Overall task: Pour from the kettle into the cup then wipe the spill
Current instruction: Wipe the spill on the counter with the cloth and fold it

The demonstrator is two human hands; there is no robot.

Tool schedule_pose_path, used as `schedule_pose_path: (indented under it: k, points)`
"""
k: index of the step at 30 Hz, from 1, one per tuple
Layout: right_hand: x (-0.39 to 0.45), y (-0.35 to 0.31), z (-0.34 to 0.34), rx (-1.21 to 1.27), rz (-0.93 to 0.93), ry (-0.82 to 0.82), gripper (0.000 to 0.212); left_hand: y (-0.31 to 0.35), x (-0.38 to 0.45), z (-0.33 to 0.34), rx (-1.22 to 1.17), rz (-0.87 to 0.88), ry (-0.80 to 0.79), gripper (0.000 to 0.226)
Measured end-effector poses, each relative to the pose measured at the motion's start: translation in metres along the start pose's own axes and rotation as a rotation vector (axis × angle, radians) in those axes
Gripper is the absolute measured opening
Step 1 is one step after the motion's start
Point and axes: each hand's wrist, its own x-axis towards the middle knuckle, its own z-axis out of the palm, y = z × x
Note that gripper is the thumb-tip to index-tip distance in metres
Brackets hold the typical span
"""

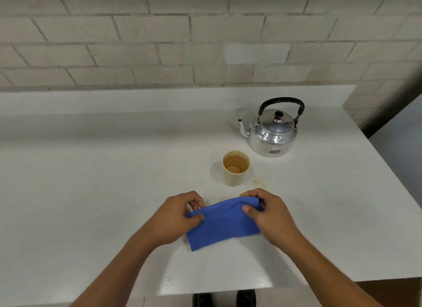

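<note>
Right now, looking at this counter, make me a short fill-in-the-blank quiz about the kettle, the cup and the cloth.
1. Both hands, the left hand and the right hand, hold a cloth coloured ____.
2. The kettle stands upright with its lid ____.
3. The cup holds a ____ liquid.
4. A faint stain lies on the counter beside the ____.

Missing words: blue; on; brownish; cup
</note>
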Motion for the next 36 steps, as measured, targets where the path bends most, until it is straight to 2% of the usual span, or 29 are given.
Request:
schedule_pose_path:
  k: [6, 13, 15, 17, 19, 21, 24, 28, 32, 36]
  points:
    - [-0.004, 0.038, -0.050, -0.140, 0.076, 0.021, 0.037, 0.024, 0.004, 0.063, -0.091, 0.049, -0.076, 0.016]
    - [0.011, 0.055, -0.074, -0.407, 0.086, 0.074, 0.035, 0.031, 0.004, 0.092, -0.094, 0.094, -0.104, 0.009]
    - [0.014, 0.053, -0.072, -0.463, 0.054, 0.056, 0.031, 0.022, 0.004, 0.084, -0.045, 0.148, -0.049, 0.010]
    - [0.013, 0.052, -0.065, -0.581, -0.028, 0.085, 0.027, 0.007, 0.004, 0.071, 0.093, 0.244, 0.078, 0.013]
    - [0.008, 0.053, -0.055, -0.738, -0.097, 0.207, 0.035, -0.012, 0.003, 0.060, 0.241, 0.347, 0.224, 0.017]
    - [-0.004, 0.053, -0.043, -0.790, -0.099, 0.345, 0.043, -0.034, 0.001, 0.047, 0.336, 0.378, 0.340, 0.019]
    - [-0.028, 0.061, -0.018, -0.776, 0.033, 0.416, 0.057, -0.063, -0.005, 0.031, 0.451, 0.310, 0.366, 0.046]
    - [-0.048, 0.077, 0.010, -0.824, 0.203, 0.324, 0.088, -0.086, -0.009, 0.027, 0.568, 0.220, 0.294, 0.072]
    - [-0.034, 0.083, 0.006, -0.810, 0.187, 0.291, 0.082, -0.093, -0.007, 0.031, 0.649, 0.204, 0.283, 0.073]
    - [0.017, 0.078, -0.021, -0.829, 0.174, 0.282, 0.080, -0.094, -0.007, 0.030, 0.646, 0.199, 0.274, 0.073]
